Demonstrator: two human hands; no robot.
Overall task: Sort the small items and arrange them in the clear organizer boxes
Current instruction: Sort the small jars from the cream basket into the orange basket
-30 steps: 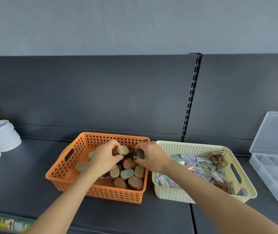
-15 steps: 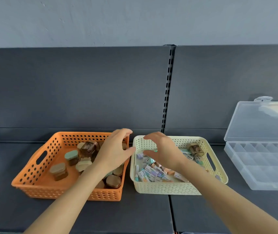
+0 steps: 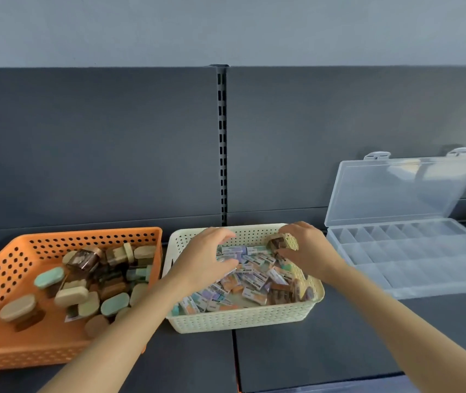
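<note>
Both hands are down in the cream basket (image 3: 237,321) at the centre of the frame, which sits on a dark shelf (image 3: 325,350) and is heaped with small flat packets (image 3: 250,275) in purple, orange and teal. The left hand (image 3: 206,260) reaches in from the lower left with its fingers spread and curved over the packets near the basket's left side — released, gripping nothing that shows. The right hand (image 3: 307,248) is at the basket's far right corner, fingers and thumb curled around a small brown box (image 3: 278,243); it looks like a grasp, though the blur keeps the contact from being certain. Just left of the cream basket, nearly touching it, an orange basket (image 3: 5,353) holds a jumble of oval-lidded containers (image 3: 71,296) in beige, green and brown. At the right of the frame stands the clear organizer box (image 3: 413,268), its lid (image 3: 396,188) propped up against the dark back panel (image 3: 98,143) and its divided compartments showing no contents.
</note>
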